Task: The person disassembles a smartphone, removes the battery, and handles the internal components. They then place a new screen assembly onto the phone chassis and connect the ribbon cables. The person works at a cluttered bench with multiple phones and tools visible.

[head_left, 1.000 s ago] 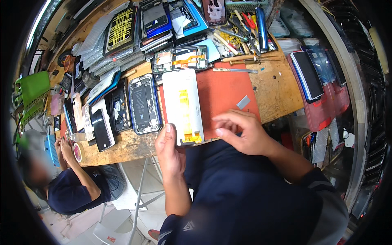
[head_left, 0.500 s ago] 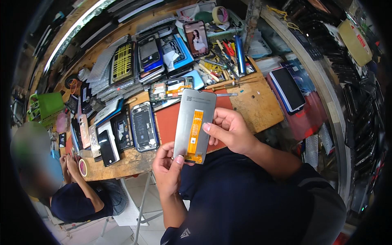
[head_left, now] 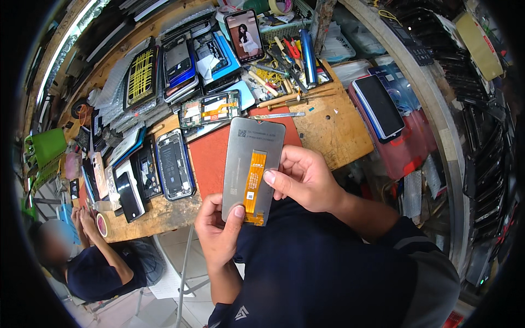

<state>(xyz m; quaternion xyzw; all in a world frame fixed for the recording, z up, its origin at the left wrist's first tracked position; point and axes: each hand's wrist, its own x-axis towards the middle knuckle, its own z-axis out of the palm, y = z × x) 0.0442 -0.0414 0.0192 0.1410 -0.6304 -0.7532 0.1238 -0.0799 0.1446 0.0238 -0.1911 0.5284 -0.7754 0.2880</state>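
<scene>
Your left hand (head_left: 220, 228) and right hand (head_left: 307, 179) pinch the loose gray screen (head_left: 239, 170) mid-frame; the blue-edged phone (head_left: 175, 167), left of center, lies open.

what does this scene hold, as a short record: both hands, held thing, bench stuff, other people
left hand: grips the gray panel low, thumb on its face
right hand: grips the panel's right edge, thumb on its face
panel face: orange ribbon cable
bench: wooden, red mat on it
left of mat: opened phone, battery showing
co-worker: at left, hands together by the bench
</scene>
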